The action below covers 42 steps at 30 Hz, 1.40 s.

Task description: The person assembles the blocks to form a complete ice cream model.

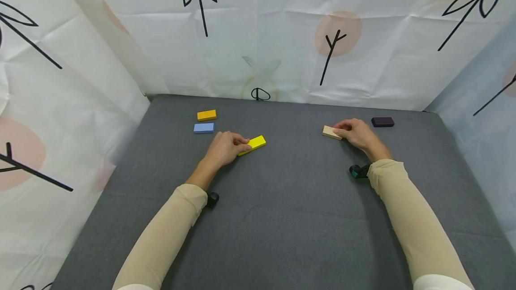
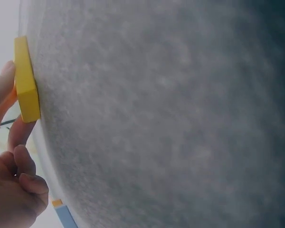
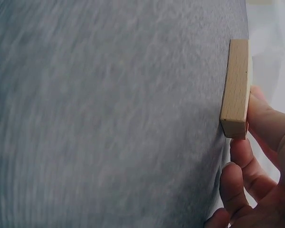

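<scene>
My left hand (image 1: 227,147) pinches a bright yellow wooden block (image 1: 256,142) by its near end, left of the table's middle. In the left wrist view, thumb and fingers lie along one side of that yellow block (image 2: 26,83), low at the table surface. On the right, my right hand (image 1: 358,136) pinches a plain wood-coloured block (image 1: 330,132) by its right end. The right wrist view shows wood grain on this block (image 3: 236,83), with the thumb on its far side and the other fingers curled beneath the hand.
An orange-yellow block (image 1: 207,115) and a light blue block (image 1: 204,128) lie at the back left of the grey table (image 1: 274,218). Beyond the right hand sits a dark purple block (image 1: 382,122). Patterned white cloth (image 1: 282,57) hangs behind the table and at its sides.
</scene>
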{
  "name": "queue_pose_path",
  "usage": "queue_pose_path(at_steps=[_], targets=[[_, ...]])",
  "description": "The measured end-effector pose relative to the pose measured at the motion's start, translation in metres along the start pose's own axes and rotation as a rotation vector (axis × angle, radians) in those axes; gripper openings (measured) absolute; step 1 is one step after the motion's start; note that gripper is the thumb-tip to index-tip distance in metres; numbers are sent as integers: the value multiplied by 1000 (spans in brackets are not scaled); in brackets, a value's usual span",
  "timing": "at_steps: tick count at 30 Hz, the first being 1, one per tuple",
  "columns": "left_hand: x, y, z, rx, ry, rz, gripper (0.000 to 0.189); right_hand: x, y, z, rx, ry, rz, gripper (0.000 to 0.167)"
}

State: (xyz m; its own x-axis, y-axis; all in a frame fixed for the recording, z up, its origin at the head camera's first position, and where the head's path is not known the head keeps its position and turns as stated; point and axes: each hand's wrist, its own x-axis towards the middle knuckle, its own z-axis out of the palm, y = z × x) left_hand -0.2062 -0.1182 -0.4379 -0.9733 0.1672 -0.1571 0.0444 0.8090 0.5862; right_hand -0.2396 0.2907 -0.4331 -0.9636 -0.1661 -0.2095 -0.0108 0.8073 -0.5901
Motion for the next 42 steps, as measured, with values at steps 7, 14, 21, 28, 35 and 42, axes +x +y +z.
queue_pose_path(at_steps=[7, 14, 21, 28, 35, 42], targets=[[-1, 5, 0, -20, -53, -1, 35, 7, -8, 5, 35, -3, 12, 44], [-5, 8, -1, -11, -112, -1, 36, 15, -14, 12, 37, -10, 8, 41], [-7, 10, 6, 96, -69, 63, 37, 21, -25, 17, 34, -29, -11, 42], [-6, 13, 8, 228, -63, 128, 45, 26, -36, 24, 40, -33, -21, 41], [-5, 15, 8, 243, -116, 119, 46, 31, -45, 34, 42, -24, -36, 38], [-6, 18, 12, 120, -131, 92, 49, 33, -52, 42, 47, 10, -74, 34]])
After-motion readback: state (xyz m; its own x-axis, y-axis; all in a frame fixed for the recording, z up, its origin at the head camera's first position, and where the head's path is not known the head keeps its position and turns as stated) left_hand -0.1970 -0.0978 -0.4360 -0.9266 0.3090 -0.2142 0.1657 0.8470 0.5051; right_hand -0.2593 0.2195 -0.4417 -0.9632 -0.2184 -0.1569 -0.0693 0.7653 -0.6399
